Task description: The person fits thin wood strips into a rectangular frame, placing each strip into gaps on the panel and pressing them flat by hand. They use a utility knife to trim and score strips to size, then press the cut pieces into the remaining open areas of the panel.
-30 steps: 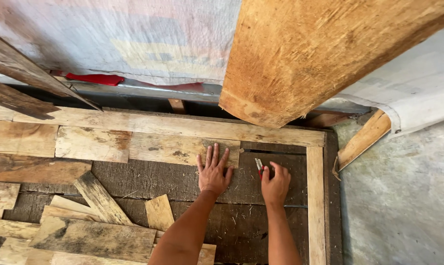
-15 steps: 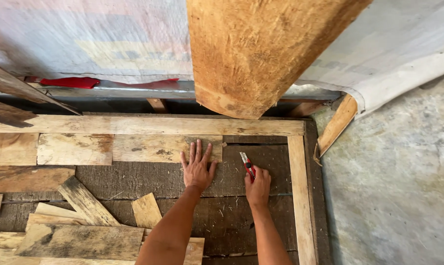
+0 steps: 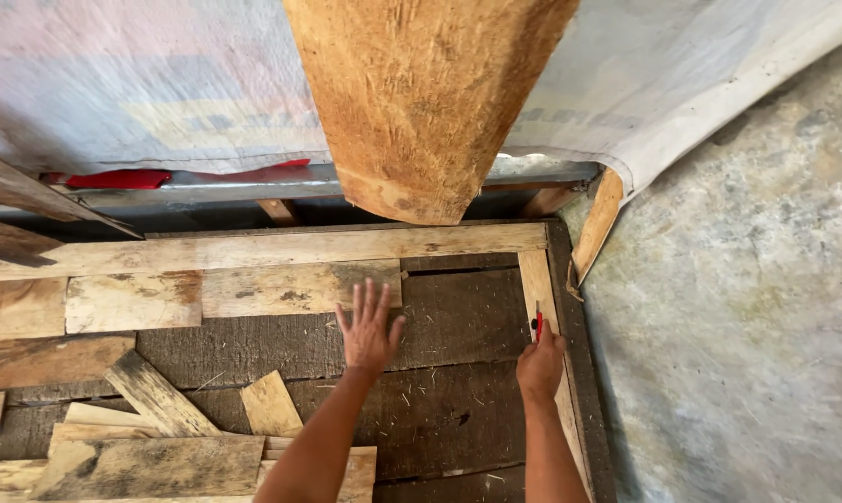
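Head view: my right hand [image 3: 540,361] is closed around a small red-handled marking tool [image 3: 537,323], tip at the pale wooden frame rail [image 3: 538,284]. My left hand [image 3: 369,326] lies flat, fingers spread wide, on the dark weathered floorboard [image 3: 458,312] beside a light plank [image 3: 300,287]. I judge a firm left press steadies the mark. A thick timber post [image 3: 421,93] hides the frame's far edge; the tool's tip is too small to identify.

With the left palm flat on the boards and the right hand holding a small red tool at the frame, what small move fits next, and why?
Probably draw the red tool along the pale upright frame board. The right hand already holds its tip against that board, and the left hand lies spread on the dark board, below the short plank, steadying things.
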